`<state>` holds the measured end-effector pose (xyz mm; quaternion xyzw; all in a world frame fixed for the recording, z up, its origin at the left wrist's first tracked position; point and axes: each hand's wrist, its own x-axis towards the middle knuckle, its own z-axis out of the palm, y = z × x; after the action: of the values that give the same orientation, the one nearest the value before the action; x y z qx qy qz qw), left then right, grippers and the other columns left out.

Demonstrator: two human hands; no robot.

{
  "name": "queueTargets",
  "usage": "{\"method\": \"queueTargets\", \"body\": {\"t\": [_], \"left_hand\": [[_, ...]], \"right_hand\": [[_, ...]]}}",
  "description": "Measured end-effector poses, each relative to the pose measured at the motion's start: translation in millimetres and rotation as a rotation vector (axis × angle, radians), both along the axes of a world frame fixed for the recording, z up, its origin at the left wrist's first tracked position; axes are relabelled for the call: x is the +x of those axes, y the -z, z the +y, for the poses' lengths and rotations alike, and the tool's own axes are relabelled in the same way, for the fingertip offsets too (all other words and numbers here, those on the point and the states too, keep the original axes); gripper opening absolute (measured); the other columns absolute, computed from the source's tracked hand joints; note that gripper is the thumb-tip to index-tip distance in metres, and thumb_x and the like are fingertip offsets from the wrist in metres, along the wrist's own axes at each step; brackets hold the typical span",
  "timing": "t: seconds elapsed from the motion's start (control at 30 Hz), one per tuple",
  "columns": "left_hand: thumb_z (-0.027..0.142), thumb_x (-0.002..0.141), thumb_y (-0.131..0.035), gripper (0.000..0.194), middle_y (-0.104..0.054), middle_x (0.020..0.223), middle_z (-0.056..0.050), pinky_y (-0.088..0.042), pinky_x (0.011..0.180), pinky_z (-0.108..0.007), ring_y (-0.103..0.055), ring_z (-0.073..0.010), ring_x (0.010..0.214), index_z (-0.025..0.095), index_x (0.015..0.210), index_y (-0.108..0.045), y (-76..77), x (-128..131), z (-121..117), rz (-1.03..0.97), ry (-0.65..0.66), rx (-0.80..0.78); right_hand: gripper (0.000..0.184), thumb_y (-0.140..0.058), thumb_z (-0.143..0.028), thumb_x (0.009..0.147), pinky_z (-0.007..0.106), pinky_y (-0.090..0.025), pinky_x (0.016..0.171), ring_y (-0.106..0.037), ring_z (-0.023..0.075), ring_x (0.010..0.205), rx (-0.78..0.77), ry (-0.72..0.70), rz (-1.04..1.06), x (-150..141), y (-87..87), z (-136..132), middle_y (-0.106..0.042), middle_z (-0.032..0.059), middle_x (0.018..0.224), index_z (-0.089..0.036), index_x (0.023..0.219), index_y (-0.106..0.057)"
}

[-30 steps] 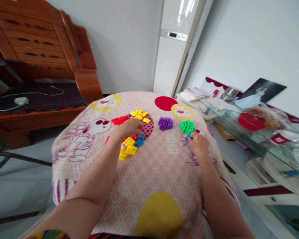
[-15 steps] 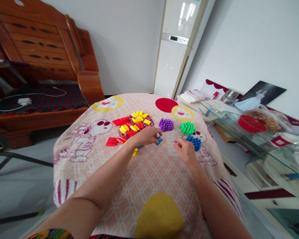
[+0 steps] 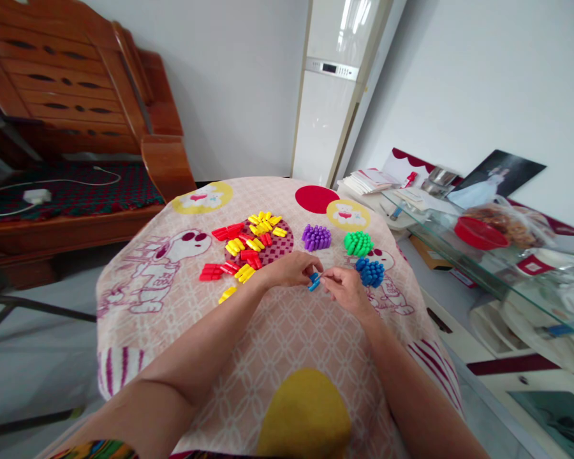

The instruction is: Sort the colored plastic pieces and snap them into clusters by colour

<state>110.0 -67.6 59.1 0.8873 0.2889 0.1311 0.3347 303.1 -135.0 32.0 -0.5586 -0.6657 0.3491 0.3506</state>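
My left hand (image 3: pixel 294 269) holds a couple of small blue plastic pieces (image 3: pixel 314 282) over the middle of the table. My right hand (image 3: pixel 347 287) meets it there, thumb and forefinger pinched at the end of the blue pieces; the exact grip is too small to make out. Just beyond my right hand stands a tight cluster of blue pegs (image 3: pixel 370 272). Behind it are a green cluster (image 3: pixel 358 243) and a purple cluster (image 3: pixel 316 237). Left of my left hand lie groups of yellow pieces (image 3: pixel 264 223) and red pieces (image 3: pixel 211 272).
A patterned cloth (image 3: pixel 268 370) covers the round table. To the right, a glass-topped cabinet (image 3: pixel 478 274) carries a red bowl (image 3: pixel 481 233), papers and bags. A wooden bench (image 3: pixel 167 169) stands at the back left, and a tall white air conditioner (image 3: pixel 323 121) is behind the table.
My right hand has moved left to meet my left hand at the blue pieces. My left hand has shifted slightly right. The view has turned a little.
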Motion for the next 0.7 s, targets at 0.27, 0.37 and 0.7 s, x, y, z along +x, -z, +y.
{"method": "queueTargets", "body": {"t": [0.27, 0.37, 0.7], "left_hand": [[0.012, 0.076, -0.063, 0.035, -0.075, 0.091, -0.004, -0.047, 0.069, -0.021, -0.066, -0.0131, 0.077, 0.015, 0.111, -0.068, 0.0, 5.4, -0.2, -0.085, -0.055, 0.024], [0.013, 0.077, -0.062, 0.034, -0.074, 0.093, -0.005, -0.048, 0.071, -0.022, -0.066, -0.0134, 0.078, 0.013, 0.111, -0.067, -0.6, -2.1, 8.4, -0.090, -0.156, 0.067], [0.018, 0.075, -0.064, 0.024, -0.073, 0.094, -0.007, -0.043, 0.069, -0.025, -0.065, -0.0203, 0.086, 0.016, 0.097, -0.071, -19.3, -46.2, 21.7, 0.450, -0.369, 0.282]], "right_hand": [[0.025, -0.060, -0.040, 0.077, 0.024, -0.040, 0.053, -0.054, 0.0136, 0.053, 0.097, 0.058, -0.137, 22.2, -12.2, 1.0, -0.063, 0.0003, 0.059, -0.017, 0.080, -0.068], [0.024, -0.061, -0.039, 0.079, 0.026, -0.040, 0.059, -0.059, 0.0167, 0.061, 0.229, 0.319, -0.446, 41.5, -21.1, 2.2, -0.068, 0.0043, 0.065, -0.017, 0.082, -0.071], [0.022, -0.059, -0.035, 0.088, 0.028, -0.038, 0.064, -0.068, 0.0216, 0.080, 0.038, 0.502, -1.006, 59.3, -31.4, 4.2, -0.075, 0.0102, 0.088, -0.021, 0.091, -0.076]]}}
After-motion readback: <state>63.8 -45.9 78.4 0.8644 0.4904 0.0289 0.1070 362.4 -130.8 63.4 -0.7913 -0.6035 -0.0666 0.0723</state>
